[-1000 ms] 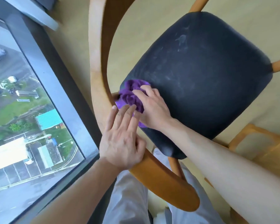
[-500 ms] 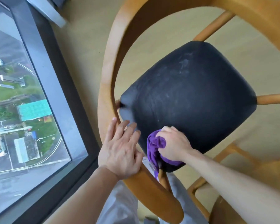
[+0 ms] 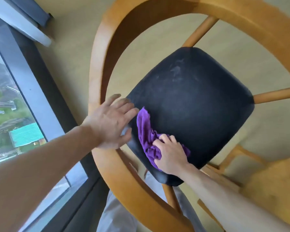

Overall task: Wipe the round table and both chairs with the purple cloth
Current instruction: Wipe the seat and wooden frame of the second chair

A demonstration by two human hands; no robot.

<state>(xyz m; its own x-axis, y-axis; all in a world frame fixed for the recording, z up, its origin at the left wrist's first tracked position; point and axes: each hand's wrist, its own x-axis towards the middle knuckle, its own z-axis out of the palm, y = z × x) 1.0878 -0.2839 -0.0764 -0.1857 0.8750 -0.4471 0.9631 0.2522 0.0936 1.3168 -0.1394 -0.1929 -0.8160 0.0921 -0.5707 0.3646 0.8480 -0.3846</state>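
Note:
I look down on a wooden chair with a curved backrest [image 3: 100, 67] and a black padded seat [image 3: 199, 106]. The purple cloth [image 3: 145, 131] lies crumpled along the seat's near left edge. My right hand [image 3: 171, 154] presses on the cloth, fingers bent into its folds. My left hand [image 3: 110, 124] has straight, spread fingers over the backrest rail and the seat's left corner. The round table is not in view.
A floor-to-ceiling window with a dark frame [image 3: 45, 104] runs along the left, close to the chair. Part of a second wooden chair [image 3: 274, 185] shows at the lower right. Beige floor [image 3: 157, 47] surrounds the chair. My legs in light trousers [image 3: 117, 216] stand below.
My right hand has slid the cloth from the seat's near edge back up onto the seat surface. My left hand has shifted forward from the backrest rail toward the seat's corner.

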